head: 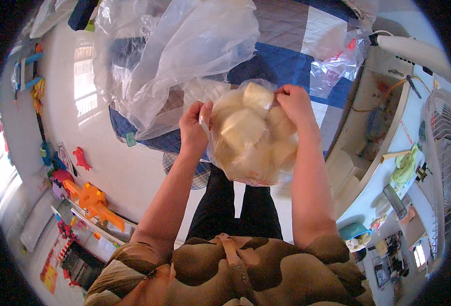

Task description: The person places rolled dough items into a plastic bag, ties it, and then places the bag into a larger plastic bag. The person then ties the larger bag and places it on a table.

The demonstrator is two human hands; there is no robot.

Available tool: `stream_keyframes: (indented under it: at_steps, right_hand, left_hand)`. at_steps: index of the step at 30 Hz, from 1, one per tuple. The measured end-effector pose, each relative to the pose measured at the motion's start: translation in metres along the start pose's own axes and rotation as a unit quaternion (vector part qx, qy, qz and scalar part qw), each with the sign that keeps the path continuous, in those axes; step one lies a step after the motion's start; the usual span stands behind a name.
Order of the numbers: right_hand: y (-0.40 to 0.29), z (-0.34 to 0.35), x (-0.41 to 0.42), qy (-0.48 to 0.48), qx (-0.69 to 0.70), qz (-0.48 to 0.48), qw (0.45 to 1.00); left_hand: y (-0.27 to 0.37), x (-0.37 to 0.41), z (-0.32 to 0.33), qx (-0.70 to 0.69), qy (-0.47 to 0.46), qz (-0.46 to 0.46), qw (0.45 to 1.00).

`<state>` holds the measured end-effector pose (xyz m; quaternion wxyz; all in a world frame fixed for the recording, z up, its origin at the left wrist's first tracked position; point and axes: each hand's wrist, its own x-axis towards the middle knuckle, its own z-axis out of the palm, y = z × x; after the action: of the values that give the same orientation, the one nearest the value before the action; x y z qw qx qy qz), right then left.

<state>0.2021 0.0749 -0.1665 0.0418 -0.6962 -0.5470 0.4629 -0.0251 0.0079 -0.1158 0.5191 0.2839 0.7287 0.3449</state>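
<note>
Between my hands hangs a clear plastic bag filled with several pale yellow rounded pieces, perhaps steamed buns. My left hand pinches the bag's left rim between thumb and fingers. On the other side, my right hand grips the upper right edge, its fingertips partly hidden against the plastic. One pale block-like piece sits at the top, near the bag's mouth. Just beyond my left hand, a large translucent plastic bag lies crumpled over the blue, grey and white checked quilted cover.
A smaller clear bag with red print lies on the cover at right. Beside it stands a white cabinet with an open compartment. A white fan is at far right. An orange toy and a red toy are at left.
</note>
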Motion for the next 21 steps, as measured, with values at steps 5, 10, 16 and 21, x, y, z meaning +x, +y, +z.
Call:
stream_keyframes:
  at_steps: [5, 10, 16, 21]
  right_hand:
    - [-0.012, 0.009, 0.007, 0.177, 0.104, -0.045, 0.978]
    - [-0.027, 0.009, 0.009, 0.228, 0.171, -0.067, 0.956]
    - [-0.021, 0.021, 0.022, 0.233, 0.145, -0.027, 0.961]
    - [-0.018, 0.023, 0.034, 0.214, 0.12, 0.009, 0.969]
  left_hand:
    - [0.004, 0.007, -0.005, -0.049, -0.007, -0.038, 0.998]
    - [0.004, 0.011, -0.012, 0.124, -0.006, 0.083, 0.989]
    - [-0.023, 0.029, -0.01, 0.189, 0.075, 0.174, 0.963]
    - [-0.033, 0.042, -0.005, 0.243, 0.124, 0.115, 0.955]
